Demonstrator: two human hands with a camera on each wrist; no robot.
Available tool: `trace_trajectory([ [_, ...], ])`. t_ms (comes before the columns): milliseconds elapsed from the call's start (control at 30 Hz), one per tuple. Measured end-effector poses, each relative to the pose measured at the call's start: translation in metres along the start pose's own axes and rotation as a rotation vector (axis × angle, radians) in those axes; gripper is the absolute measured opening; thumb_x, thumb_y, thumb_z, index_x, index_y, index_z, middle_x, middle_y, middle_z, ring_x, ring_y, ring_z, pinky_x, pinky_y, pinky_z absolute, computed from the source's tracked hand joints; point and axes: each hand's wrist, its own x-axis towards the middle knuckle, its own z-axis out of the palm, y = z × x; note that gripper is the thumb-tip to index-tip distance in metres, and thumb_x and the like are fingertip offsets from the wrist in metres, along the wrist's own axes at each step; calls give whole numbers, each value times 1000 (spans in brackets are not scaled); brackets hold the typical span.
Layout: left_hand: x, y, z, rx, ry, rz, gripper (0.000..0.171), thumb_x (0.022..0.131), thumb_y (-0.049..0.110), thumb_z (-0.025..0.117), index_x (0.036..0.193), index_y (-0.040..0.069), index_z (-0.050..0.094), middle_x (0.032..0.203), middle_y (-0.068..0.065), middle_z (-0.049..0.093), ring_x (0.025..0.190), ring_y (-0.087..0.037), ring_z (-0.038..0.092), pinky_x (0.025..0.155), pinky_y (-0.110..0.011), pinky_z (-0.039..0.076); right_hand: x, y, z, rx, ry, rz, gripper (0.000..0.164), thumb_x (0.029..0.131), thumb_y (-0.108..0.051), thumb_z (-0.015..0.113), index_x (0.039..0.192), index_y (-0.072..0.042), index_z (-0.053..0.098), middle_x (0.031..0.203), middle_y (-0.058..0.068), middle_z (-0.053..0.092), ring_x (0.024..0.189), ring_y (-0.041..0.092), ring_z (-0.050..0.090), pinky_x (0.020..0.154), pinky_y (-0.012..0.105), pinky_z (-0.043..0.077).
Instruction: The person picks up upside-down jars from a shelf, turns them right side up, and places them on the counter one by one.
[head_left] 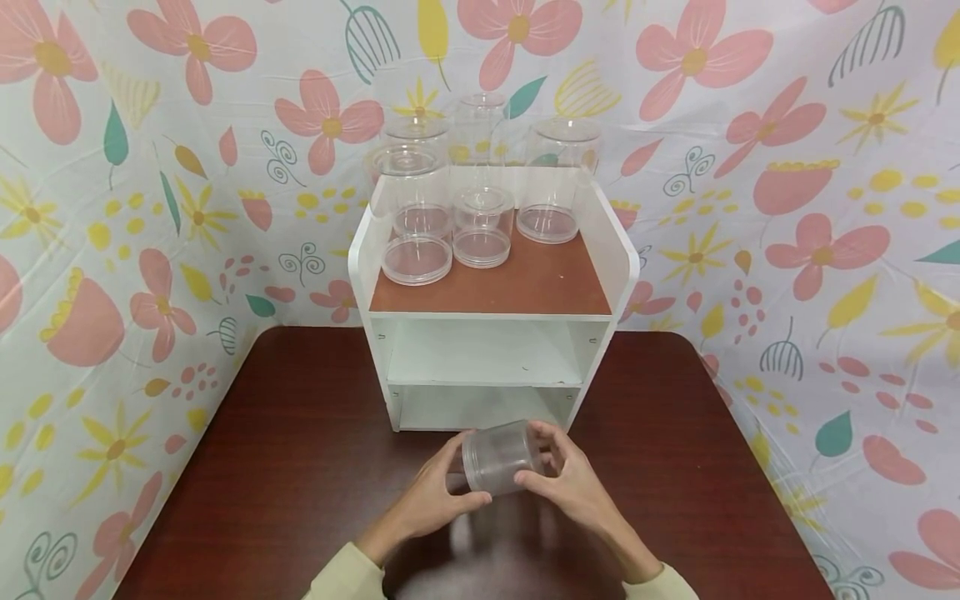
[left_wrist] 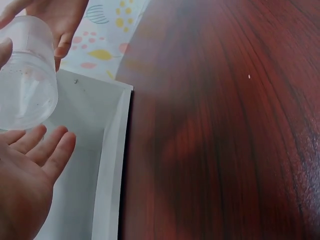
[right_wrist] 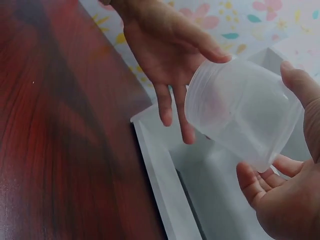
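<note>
A clear plastic jar (head_left: 499, 460) is held tilted on its side above the table, in front of the shelf unit, with its ridged end toward the left. The right hand (head_left: 576, 483) grips its smooth end, thumb on the near side and fingers round the far side. At the ridged end is the left hand (head_left: 433, 493), its thumb at the jar's edge. Seen from the right wrist, the fingers of the left hand (right_wrist: 165, 55) are straight and spread beside the jar (right_wrist: 245, 110).
A white shelf unit (head_left: 483, 350) stands at the back of the dark red wooden table (head_left: 292, 467). On its brown top are several clear jars, one (head_left: 551, 187) at the right and others, some stacked, at the left. A flowered cloth (head_left: 750, 250) hangs behind.
</note>
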Motion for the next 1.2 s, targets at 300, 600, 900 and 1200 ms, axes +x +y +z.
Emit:
trace_trajectory([
  [300, -3, 4, -3, -91, 19, -9, 92, 84, 27, 85, 156, 5, 33, 146, -23, 52, 123, -41, 59, 101, -60, 48, 1, -6, -10, -125, 84, -119, 58, 88, -3, 79, 141, -2, 56, 132, 14, 61, 114, 29, 61, 92, 30, 52],
  [600, -16, 3, -18, -41, 80, -58, 95, 81, 25, 88, 156, 5, 33, 151, -21, 45, 125, -40, 58, 103, -47, 50, 10, -27, -26, -197, 395, -150, 40, 88, -1, 80, 126, -6, 68, 112, 5, 67, 87, 19, 64, 77, 20, 52],
  [900, -27, 4, -40, 6, 169, -68, 95, 78, 21, 92, 157, 10, 39, 149, -14, 49, 131, -36, 54, 106, -48, 47, 22, -46, -51, -304, 623, -186, 34, 89, 3, 78, 122, 0, 70, 108, 12, 65, 84, 11, 60, 75, 17, 49],
  [1200, -31, 5, -62, 118, 209, -33, 95, 77, 24, 93, 155, 7, 42, 141, -7, 52, 128, -28, 55, 104, -45, 50, 33, -55, -66, -363, 664, -219, 36, 88, 2, 79, 123, 2, 69, 110, 14, 63, 86, 12, 59, 77, 16, 48],
])
